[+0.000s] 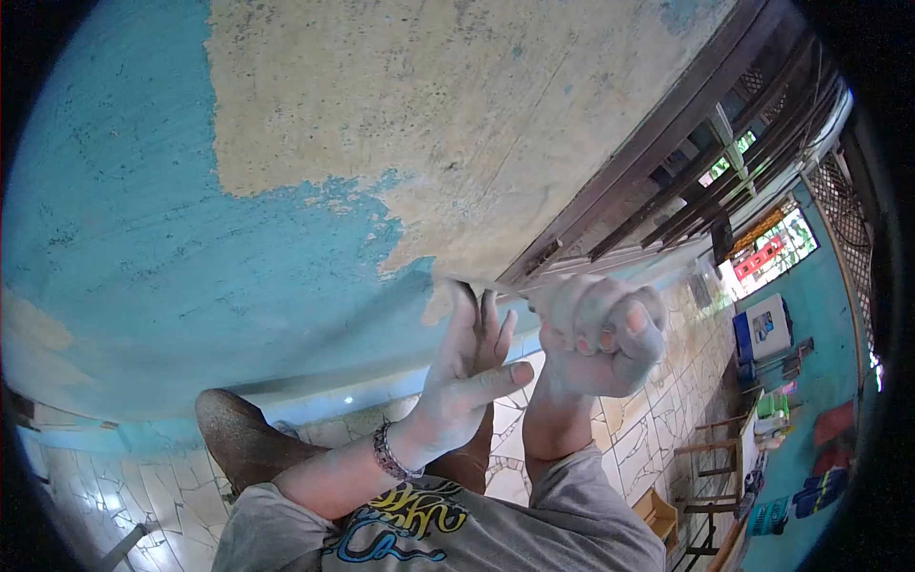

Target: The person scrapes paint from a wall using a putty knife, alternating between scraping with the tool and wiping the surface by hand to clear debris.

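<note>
My right hand (605, 334), dusted pale, is closed in a fist around a thin flat blade (510, 287). The blade is seen nearly edge-on and points left toward the wall; its held end is hidden in the fist. My left hand (467, 367), also dusty, has its fingers stretched upward and its thumb apart, with the fingertips at the blade; whether they touch it is unclear. A beaded bracelet (383, 453) circles the left wrist. Before both hands is a wall (286, 257) with blue paint and a large bare beige patch (381, 105).
A dark wooden window frame with slats (658, 205) runs along the wall at upper right. Cracked-pattern tiles (629, 439) cover the floor. At right are a wooden table (748, 448), a cardboard box (656, 515) and a white-and-blue container (765, 326). My bent knee (233, 424) is near the wall.
</note>
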Demonstrator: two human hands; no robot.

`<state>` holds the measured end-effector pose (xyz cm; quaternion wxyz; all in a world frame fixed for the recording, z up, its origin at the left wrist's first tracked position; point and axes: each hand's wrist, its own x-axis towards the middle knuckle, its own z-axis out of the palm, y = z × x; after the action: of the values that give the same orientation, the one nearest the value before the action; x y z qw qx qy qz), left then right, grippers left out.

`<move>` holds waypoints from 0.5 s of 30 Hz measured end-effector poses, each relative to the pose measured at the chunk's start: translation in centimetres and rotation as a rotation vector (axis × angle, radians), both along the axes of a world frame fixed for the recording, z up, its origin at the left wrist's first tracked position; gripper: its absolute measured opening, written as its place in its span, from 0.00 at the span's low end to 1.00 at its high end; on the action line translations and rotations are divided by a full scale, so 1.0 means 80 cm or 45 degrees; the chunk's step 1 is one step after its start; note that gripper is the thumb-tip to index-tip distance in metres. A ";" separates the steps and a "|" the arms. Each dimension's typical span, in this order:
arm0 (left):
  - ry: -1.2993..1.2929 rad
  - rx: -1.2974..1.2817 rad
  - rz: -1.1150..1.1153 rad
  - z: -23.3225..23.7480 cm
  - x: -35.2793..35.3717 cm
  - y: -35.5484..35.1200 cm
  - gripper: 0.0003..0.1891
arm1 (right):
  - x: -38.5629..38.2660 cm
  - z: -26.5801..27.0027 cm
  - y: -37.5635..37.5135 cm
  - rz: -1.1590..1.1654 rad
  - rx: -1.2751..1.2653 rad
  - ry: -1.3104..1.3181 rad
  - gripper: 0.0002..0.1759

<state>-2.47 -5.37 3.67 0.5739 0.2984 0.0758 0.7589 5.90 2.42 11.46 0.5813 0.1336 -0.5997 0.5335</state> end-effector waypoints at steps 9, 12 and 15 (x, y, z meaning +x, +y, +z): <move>-0.017 -0.031 -0.008 0.006 0.003 0.000 0.56 | 0.014 -0.003 0.011 -0.016 0.097 -0.052 0.16; 0.012 -0.046 0.010 0.004 0.003 0.001 0.55 | 0.014 -0.006 0.016 0.065 0.148 0.169 0.16; -0.081 -0.093 -0.029 -0.004 0.006 -0.003 0.56 | -0.002 -0.029 0.023 0.060 0.038 -0.062 0.16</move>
<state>-1.97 -5.58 3.39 0.5952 0.2539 0.0818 0.7580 5.76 4.22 9.12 0.5516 0.1434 -0.6184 0.5410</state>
